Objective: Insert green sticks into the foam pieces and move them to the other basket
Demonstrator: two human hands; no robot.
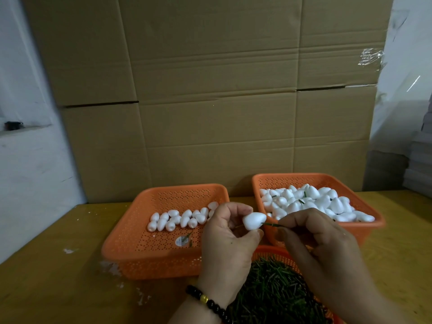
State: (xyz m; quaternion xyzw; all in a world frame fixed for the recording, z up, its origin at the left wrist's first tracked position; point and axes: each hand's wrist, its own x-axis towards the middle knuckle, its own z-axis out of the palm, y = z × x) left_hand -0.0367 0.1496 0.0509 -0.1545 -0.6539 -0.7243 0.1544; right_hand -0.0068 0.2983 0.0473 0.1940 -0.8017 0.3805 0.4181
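Note:
My left hand (228, 232) grips a white egg-shaped foam piece (253, 220) between thumb and fingers, above the gap between the baskets. My right hand (313, 239) pinches a thin green stick (271, 224) whose tip touches the foam piece's right end. The left orange basket (131, 251) holds a row of several foam pieces (180, 219) along its far side. The right orange basket (371, 226) is heaped with foam pieces (311, 202), a few showing green sticks. A round orange basket (284, 257) of loose green sticks (271, 291) sits right below my hands.
All baskets stand on a yellow table (53, 272) with white foam crumbs near its left front. A wall of brown cardboard boxes (210, 90) rises directly behind the baskets. A stray green stick (187, 237) lies on the left basket's floor.

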